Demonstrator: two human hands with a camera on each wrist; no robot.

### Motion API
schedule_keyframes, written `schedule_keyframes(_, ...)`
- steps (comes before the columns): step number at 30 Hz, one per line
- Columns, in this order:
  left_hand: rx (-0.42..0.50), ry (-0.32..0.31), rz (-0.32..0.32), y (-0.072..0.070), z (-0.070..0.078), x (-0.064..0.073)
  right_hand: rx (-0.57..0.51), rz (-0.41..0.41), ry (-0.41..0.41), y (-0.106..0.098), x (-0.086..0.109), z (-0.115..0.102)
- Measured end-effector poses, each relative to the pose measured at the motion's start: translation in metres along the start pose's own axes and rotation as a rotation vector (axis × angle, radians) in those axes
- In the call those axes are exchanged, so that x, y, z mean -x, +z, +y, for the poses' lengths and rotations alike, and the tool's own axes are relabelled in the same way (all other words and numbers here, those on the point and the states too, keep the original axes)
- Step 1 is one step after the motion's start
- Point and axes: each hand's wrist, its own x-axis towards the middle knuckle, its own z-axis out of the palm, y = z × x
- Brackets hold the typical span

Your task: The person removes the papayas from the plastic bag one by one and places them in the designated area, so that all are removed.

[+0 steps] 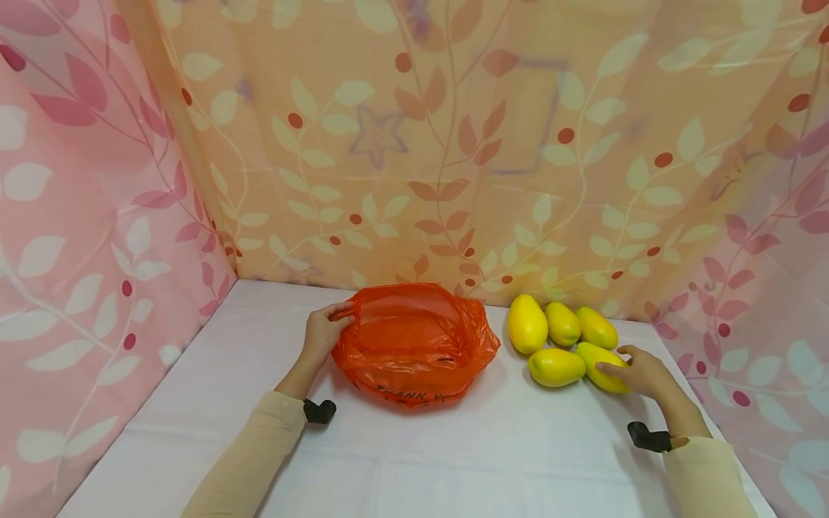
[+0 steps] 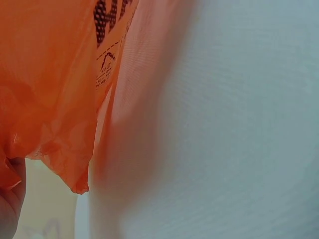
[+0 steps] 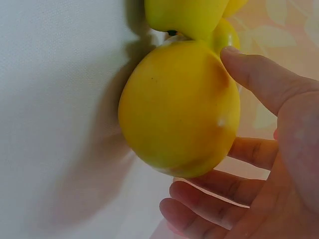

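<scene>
A red-orange plastic bag (image 1: 408,360) with dark lettering lies on the white table, its mouth spread wide. My left hand (image 1: 322,332) pinches the bag's left rim; in the left wrist view only part of that hand (image 2: 11,199) shows beside the orange plastic (image 2: 50,84). On the right, my right hand (image 1: 644,374) is around the near right yellow mango (image 1: 602,367). Close up, this mango (image 3: 179,109) sits between the extended thumb and the loosely bent fingers of the right hand (image 3: 269,164). Some fingertips are hidden behind the fruit.
More yellow mangoes cluster beside that one, including a mango (image 1: 527,324) at the back left and another mango (image 1: 557,367) in front. Patterned cloth (image 1: 388,158) hangs behind the white tabletop (image 1: 440,460) and along both sides.
</scene>
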Motion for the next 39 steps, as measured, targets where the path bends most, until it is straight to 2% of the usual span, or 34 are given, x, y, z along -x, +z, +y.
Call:
schedule_keyframes(5,0.005,0.009,0.010,0.000,-0.002,0.000,0.007,0.007,-0.011,-0.002,0.003,-0.003)
schedule_keyframes(10,0.013,0.049,0.030,0.000,0.000,0.003,0.007,0.025,-0.009,-0.003,0.005,-0.003)
schedule_keyframes(17,-0.003,-0.010,-0.004,-0.001,0.002,0.001,0.001,0.095,-0.030,-0.002,0.009,-0.006)
schedule_keyframes(25,0.005,-0.013,-0.001,-0.002,0.004,0.003,-0.024,0.133,-0.034,0.001,0.015,-0.013)
schedule_keyframes(33,-0.012,-0.019,0.002,-0.004,0.004,0.004,-0.032,0.183,-0.085,0.007,0.016,-0.018)
schedule_keyframes(39,-0.013,-0.009,-0.009,-0.004,0.004,0.002,-0.040,0.187,-0.080,0.010,0.017,-0.018)
